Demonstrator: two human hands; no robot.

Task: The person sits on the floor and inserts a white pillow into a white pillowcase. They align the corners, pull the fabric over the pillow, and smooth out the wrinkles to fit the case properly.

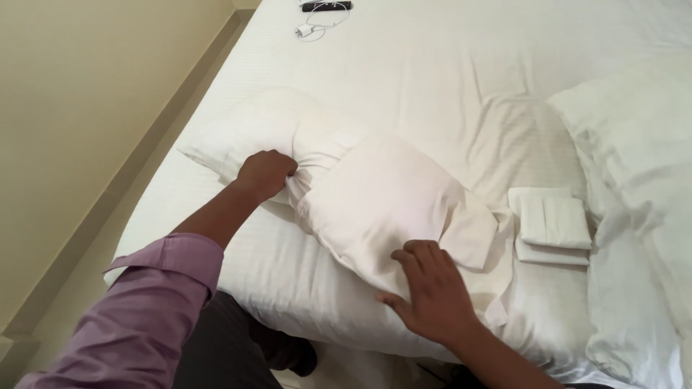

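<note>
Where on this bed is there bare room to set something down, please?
Bare sheet lies between the cable at the far edge and the pillow. It is crowded nearer: left hand, right hand, folded linen.

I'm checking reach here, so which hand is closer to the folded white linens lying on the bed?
Right. The right hand lies flat on the pillow, just left of the folded linens. The left hand grips the pillowcase farther left, across the pillow from them.
</note>
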